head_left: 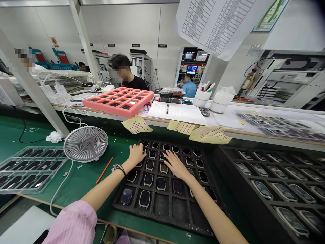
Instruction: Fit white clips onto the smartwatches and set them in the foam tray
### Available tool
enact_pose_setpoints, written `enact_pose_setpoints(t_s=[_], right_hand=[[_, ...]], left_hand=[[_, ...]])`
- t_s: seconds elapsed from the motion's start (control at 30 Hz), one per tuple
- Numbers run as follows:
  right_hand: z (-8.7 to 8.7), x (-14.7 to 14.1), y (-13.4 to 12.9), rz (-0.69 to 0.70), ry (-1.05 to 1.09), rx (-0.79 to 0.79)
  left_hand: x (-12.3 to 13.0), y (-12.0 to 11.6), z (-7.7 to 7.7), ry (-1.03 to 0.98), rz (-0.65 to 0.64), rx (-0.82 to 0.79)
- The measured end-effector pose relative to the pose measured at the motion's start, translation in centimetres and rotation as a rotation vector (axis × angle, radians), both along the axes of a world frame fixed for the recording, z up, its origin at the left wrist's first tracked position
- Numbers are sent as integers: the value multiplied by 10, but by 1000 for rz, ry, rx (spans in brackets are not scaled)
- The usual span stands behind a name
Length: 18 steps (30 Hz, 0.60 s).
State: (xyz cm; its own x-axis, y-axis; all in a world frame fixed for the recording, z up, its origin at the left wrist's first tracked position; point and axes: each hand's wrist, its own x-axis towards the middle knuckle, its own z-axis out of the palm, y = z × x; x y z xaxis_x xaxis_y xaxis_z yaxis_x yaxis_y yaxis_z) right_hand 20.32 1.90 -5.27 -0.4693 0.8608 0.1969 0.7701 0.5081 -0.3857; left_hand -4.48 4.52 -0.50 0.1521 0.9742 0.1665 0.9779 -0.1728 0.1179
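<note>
left hand (136, 154) and right hand (175, 165) lie spread, palms down, fingers not pinching, on the black foam tray (142, 211) of watches (144, 199) at 12 o'clock. orange pencil (104, 170) at 10 o'clock; fan (85, 144) just beyond. second black tray (230, 169) at 2 o'clock. pink foam tray (118, 101) farthest, at 11 o'clock.

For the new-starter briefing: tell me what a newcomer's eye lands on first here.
The left hand and right hand spread over rows of smartwatches in a black foam tray, front and centre. Straight ahead, a pink foam tray stands out on the white shelf. To the left, a grey desk fan sits on the green mat.
</note>
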Motion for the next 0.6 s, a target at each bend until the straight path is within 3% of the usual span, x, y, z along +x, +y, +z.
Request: enact_pose_setpoints(t_s=[0.1, 0.27, 0.43, 0.6], right_hand=[[1, 0, 0, 3, -4, 4], [4, -2, -3, 67, 6, 27], [8, -6, -10, 165, -22, 20], [14, -19, -26, 233, -47, 30]], left_hand=[[5, -7, 9, 28, 3, -6], [-7, -25, 24, 49, -138, -129], [-32, -35, 26, 42, -306, -298], [-42, -27, 24, -4, -392, -326]])
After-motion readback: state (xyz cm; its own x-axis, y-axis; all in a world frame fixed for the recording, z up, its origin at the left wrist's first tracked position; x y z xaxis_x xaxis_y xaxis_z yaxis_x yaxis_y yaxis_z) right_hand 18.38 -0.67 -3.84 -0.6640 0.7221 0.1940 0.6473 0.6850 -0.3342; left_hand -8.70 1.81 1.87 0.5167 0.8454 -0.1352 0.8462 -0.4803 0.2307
